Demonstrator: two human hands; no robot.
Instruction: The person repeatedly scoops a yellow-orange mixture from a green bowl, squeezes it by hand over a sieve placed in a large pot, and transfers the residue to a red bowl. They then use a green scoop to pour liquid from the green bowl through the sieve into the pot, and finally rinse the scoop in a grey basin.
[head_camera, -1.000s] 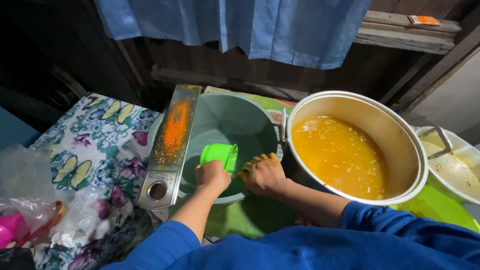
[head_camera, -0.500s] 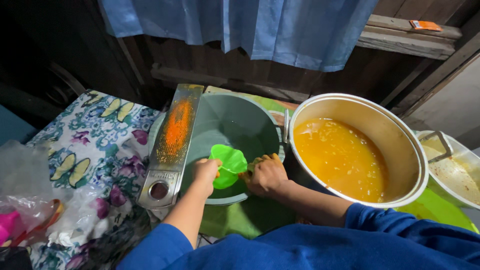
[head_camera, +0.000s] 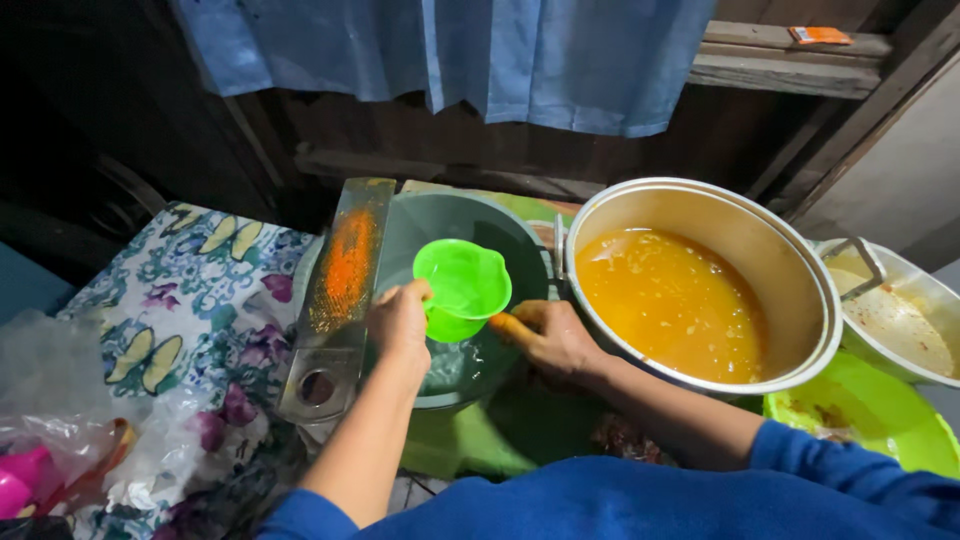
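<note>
The left hand (head_camera: 398, 322) is closed around the near rim of a small bright-green cup (head_camera: 462, 288), thumb on top and fingers curled below, holding it tipped a little above the dark green basin (head_camera: 520, 235). The cup sits near the middle of the view, over the basin's water, with the basin's far wall at 12 o'clock from it. The right hand (head_camera: 550, 338), at about 4 o'clock from the cup, has its orange-stained fingers loosely curled; they touch the cup's lower side, though whether they pinch anything cannot be told. A long metal grater (head_camera: 340, 290) smeared orange lies across the basin's left edge at 9 o'clock, and a large steel pot (head_camera: 820, 300) of orange liquid stands at 3 o'clock, just beside the basin. Judging from this, the cup is being rinsed — so it would be wise to keep it low over the basin, well inside the rim, so drips fall into the water and not on the flowered cloth (head_camera: 180, 300) at 8 o'clock. A steady thumb grip matters, since a wet plastic rim probably slips; the right fingers can rub the outside while the left turns the cup slowly — away from the pot.
</note>
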